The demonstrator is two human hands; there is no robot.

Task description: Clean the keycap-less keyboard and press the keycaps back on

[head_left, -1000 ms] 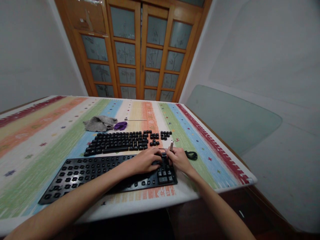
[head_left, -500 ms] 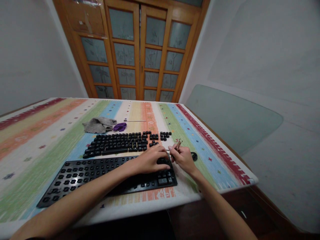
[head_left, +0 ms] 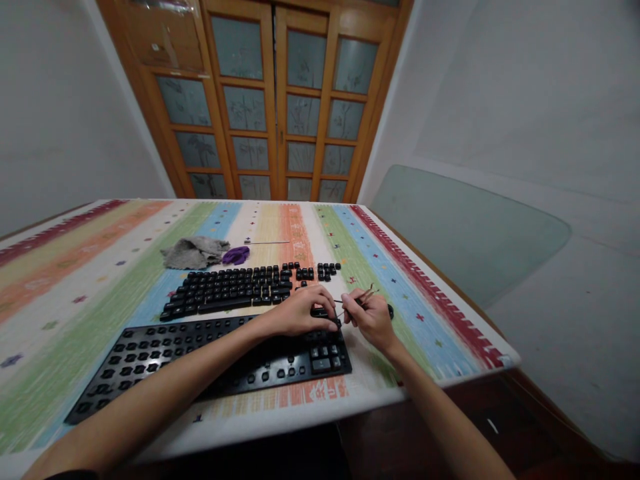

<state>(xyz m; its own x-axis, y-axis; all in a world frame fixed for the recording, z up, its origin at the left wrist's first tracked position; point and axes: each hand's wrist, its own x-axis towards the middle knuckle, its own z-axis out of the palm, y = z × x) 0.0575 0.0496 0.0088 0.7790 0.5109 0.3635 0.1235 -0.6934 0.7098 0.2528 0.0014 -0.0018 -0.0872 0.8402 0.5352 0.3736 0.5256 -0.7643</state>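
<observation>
Black plastic keyboard base (head_left: 170, 343), broad and mostly stripped of keys, lies along the near edge of the striped cloth-covered table (head_left: 270, 223) in the head view, within easy reach. At its far right corner, the left hand (head_left: 304, 312) curves over it, probably to steady it; whether its fingers grip anything I cannot tell. The right hand (head_left: 369, 317) closes around a slender brownish tool (head_left: 371, 289), thin end leftward, apparently for fine work. Loose black keycaps (head_left: 230, 290) sit beyond in rows, seemingly to keep their order.
</observation>
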